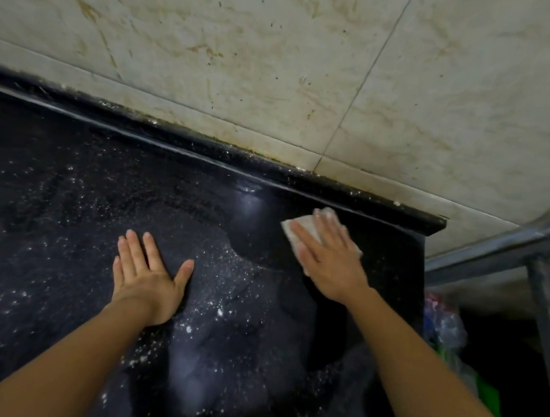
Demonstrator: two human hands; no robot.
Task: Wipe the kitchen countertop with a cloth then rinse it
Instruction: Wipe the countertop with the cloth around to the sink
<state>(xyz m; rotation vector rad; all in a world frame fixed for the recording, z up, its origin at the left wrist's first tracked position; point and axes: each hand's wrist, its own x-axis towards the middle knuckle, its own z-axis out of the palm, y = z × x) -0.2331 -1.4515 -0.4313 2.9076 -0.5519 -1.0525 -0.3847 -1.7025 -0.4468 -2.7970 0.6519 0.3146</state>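
The right grip [331, 260], fingers straight, is pressing a white cloth [303, 225] on the black speckled desk [62, 220]; the left grip [147, 278] is lying spread flat.

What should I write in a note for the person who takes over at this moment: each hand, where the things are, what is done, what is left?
Left hand: flat, fingers straight, resting on the black countertop.
Right hand: fingers straight, pressing the white cloth onto the countertop near its back right corner.
Done: the dark patch just left of the cloth looks wiped.
Left: white specks lie across the left, middle and front of the countertop; wipe these, then rinse the cloth. No sink or tap is in view.
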